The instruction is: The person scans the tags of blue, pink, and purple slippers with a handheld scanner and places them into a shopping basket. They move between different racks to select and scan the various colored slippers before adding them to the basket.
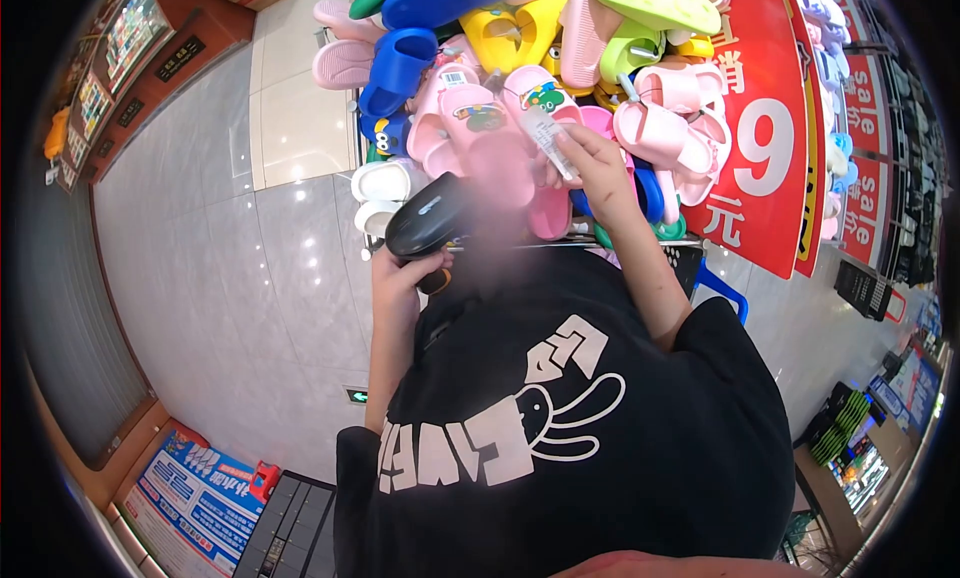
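Observation:
My left hand point(397, 290) is wrapped round the handle of a black barcode scanner point(424, 216), its head tilted up toward the slippers. Between the fingers of my right hand point(600, 170) is a white printed tag point(551, 144), held over a pile of pink slippers. Just left of the tag lies a pink slipper with a cartoon patch point(478, 128), and a second pink slipper with a green cartoon figure point(541, 96) touches its upper end. A smeared blur hides the area between the scanner and the tag.
Around the pile are blue slippers point(398, 70), yellow slippers point(514, 33), lime slippers point(660, 3) and white slippers point(381, 182). A red price sign point(765, 128) hangs at its right. A counter point(185, 53) stands at upper left, above the grey tiled floor point(230, 288).

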Tool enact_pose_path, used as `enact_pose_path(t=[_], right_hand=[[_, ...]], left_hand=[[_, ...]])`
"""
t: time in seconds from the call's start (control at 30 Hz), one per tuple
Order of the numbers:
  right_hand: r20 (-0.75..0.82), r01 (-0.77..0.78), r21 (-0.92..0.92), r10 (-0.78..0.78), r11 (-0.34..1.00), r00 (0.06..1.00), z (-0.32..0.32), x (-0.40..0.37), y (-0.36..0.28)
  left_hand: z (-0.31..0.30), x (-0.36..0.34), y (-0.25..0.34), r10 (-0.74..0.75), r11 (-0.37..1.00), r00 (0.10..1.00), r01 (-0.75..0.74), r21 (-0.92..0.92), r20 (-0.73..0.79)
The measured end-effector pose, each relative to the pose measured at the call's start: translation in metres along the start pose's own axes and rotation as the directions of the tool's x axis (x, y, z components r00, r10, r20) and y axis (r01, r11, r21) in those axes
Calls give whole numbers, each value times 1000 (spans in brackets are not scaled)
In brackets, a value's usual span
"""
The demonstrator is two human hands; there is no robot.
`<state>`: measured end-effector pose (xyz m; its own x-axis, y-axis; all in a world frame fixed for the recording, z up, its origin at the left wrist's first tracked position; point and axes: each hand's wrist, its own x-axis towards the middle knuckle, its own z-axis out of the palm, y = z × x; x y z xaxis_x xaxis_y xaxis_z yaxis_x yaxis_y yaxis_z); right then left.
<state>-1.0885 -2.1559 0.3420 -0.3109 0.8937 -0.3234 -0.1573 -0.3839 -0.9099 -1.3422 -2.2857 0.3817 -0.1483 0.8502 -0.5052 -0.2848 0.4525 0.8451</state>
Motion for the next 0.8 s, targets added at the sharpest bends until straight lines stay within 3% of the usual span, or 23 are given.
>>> enact_pose_path(t=[0.1,0.23,0.3,0.43,0.5,0.63,0.8], right_hand=[[11,-72,166,72,984,997,5,-2,-1],[27,-114,343,111,932,993,5,2,10],[151,-130,451,68,883,986,12,1,8],[257,-195,465,79,863,963,22,1,10],[292,-307,443,188,843,938,28,-1,6],[324,-278,342,165,898,932,29,4,13],[407,-312,432,126,846,905,29,6,18]], left_hand=[[12,2,12,-22,992,997,12,122,78],[24,0,18,-99,984,990,84,154,96],[27,-4,17,-28,986,985,-1,166,173],[27,-11,14,-46,977,990,16,213,137],[24,-15,11,-48,975,993,24,219,107],[19,-22,13,-77,976,995,63,210,62],[20,-25,12,-63,987,997,55,151,49]])
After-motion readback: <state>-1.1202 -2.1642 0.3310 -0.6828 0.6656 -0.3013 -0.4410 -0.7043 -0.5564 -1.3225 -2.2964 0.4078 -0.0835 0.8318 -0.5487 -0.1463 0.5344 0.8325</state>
